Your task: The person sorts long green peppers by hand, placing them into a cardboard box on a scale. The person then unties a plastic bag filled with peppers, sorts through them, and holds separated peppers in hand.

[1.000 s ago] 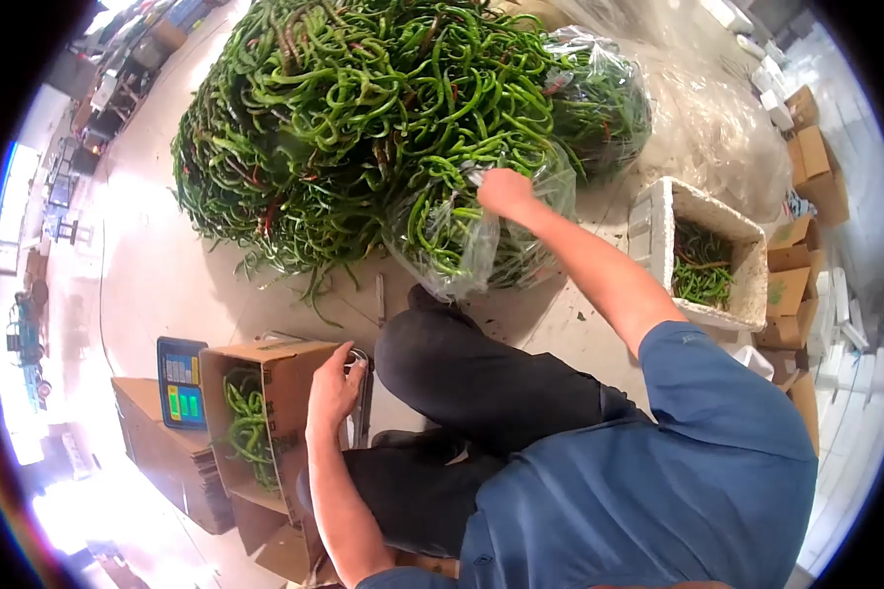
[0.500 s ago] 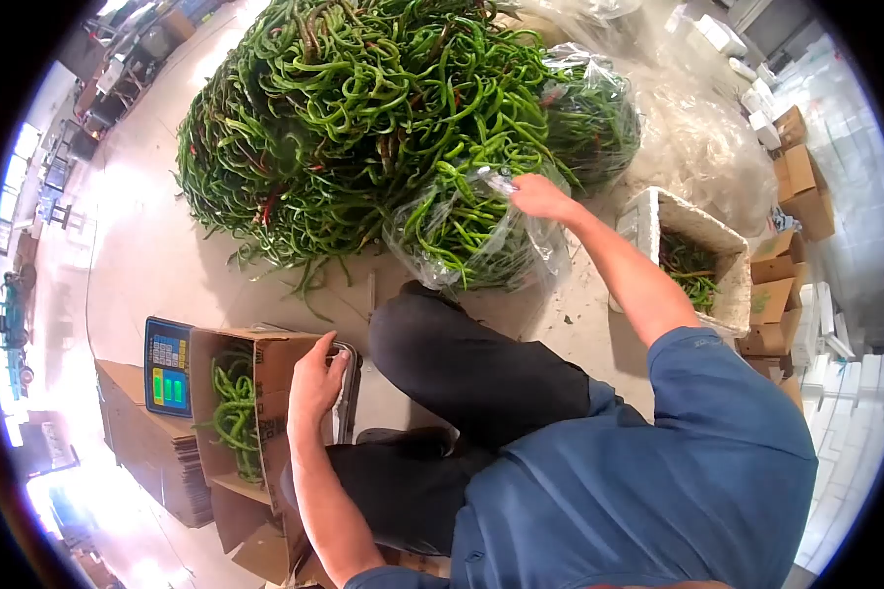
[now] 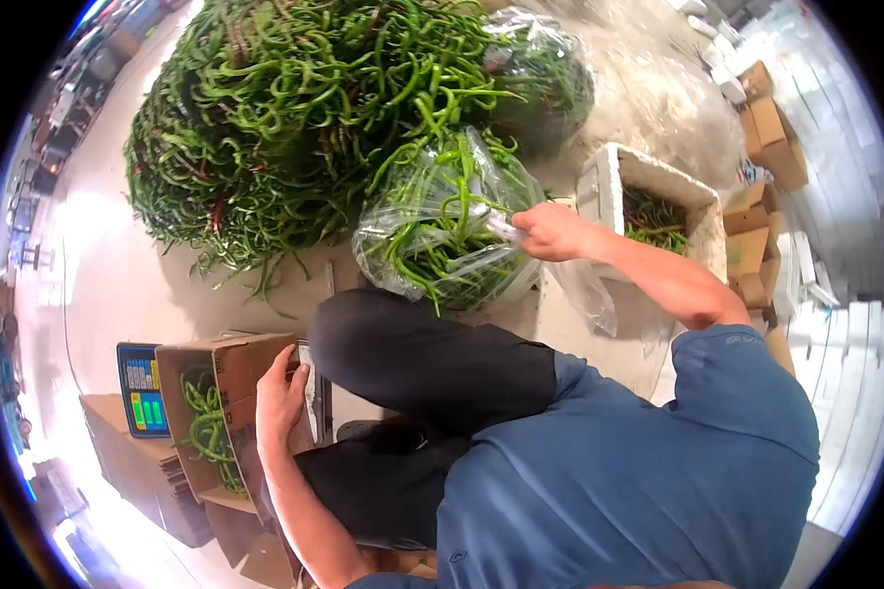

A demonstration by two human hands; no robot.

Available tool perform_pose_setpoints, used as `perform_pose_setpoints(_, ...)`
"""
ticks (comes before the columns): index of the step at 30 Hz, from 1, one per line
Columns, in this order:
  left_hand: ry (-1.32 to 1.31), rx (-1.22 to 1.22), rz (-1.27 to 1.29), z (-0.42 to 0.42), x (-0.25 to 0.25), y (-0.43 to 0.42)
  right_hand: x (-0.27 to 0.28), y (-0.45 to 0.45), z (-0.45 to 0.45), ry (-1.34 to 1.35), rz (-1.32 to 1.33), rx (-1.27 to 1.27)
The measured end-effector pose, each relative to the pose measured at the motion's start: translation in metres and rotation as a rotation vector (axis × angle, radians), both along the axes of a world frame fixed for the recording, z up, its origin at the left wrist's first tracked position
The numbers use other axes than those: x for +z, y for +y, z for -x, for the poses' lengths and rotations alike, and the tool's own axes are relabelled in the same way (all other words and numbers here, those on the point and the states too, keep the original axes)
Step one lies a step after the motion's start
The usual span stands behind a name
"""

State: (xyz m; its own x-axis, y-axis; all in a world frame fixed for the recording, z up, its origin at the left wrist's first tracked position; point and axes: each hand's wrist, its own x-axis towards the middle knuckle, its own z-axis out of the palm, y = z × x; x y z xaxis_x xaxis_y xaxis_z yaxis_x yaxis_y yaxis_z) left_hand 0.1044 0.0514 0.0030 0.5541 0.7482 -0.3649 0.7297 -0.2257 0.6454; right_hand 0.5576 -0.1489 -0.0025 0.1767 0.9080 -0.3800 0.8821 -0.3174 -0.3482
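Observation:
My right hand point(image 3: 558, 234) is closed on the edge of a clear plastic bag point(image 3: 373, 245), with its fingers pinched together. Long green chili peppers point(image 3: 452, 280) fill the bag and spill over its mouth at the top. A large pile of the same peppers point(image 3: 275, 128) lies right behind the bag. My left hand point(image 3: 281, 402) rests at the side of a cardboard box point(image 3: 252, 378), thumb and fingers apart, with nothing in it that I can see. Inside that box lie some green peppers point(image 3: 206, 427), curled and loose.
A digital scale display point(image 3: 145, 393) stands left of the box, above flattened cardboard point(image 3: 133, 461). A white foam box point(image 3: 599, 187) with peppers is at the right. Another full plastic bag point(image 3: 550, 88) leans on the pile. Cardboard boxes point(image 3: 776, 137) line the right side.
My right hand has pulled the bag's edge toward me and to the right, stretching the plastic. The whole view has shifted, so things sit further left. My left hand stays by the box.

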Motion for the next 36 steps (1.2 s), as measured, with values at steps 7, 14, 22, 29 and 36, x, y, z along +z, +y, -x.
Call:
perform_pose_setpoints(7,-0.109,0.075,0.112,-0.007,-0.017,0.016,-0.022,-0.044,0.005,0.083,0.014,-0.106)
perform_pose_setpoints(14,-0.323,0.175,0.084,-0.074,0.029,0.019,-0.032,-0.002,0.005,0.108,-0.325,-0.291)
perform_pose_setpoints(22,-0.456,0.061,-0.100,-0.138,0.058,-0.009,-0.047,0.093,0.007,-0.252,-0.224,0.095)
perform_pose_setpoints(29,-0.558,0.285,-0.035,-0.118,0.042,-0.007,-0.077,0.128,0.003,-0.398,0.086,0.397)
perform_pose_setpoints(36,-0.652,0.325,-0.028,-0.122,0.044,-0.005,-0.066,0.118,-0.004,-0.387,-0.018,0.574)
